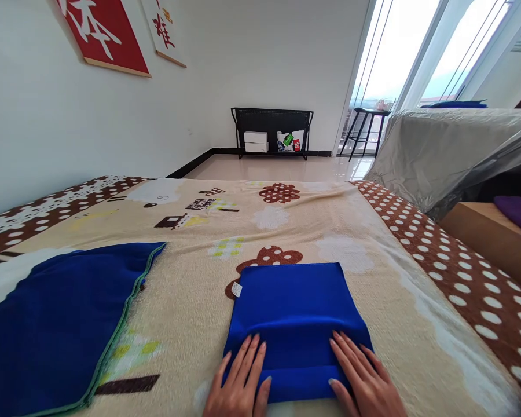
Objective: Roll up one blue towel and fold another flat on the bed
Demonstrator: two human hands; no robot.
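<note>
In the head view, the left hand (238,379) lies palm down on the bright blue cloth (301,295), its fingers straight and only slightly parted, the thumb held off to the side. It grips nothing; the fingers simply rest flat along the cloth's left side, near its edge. The right hand (369,382) mirrors it on the opposite side, also unclenched and palm down, with its fingers extended side by side and its thumb angled inward toward the middle (both wrists run out of the picture at the bottom).

The bright blue cloth lies as a rough square on the patterned blanket (191,324), near the bottom of the view and right of centre. A soft ridge crosses it just above the fingertips, a crease runs lower down between the hands, and a small white label (237,289) shows at its left edge. Its far edge overlaps a brown flower print. Well apart to the left, a dark blue cloth (65,313) with green edging lies on the same blanket, touched by neither hand.
</note>
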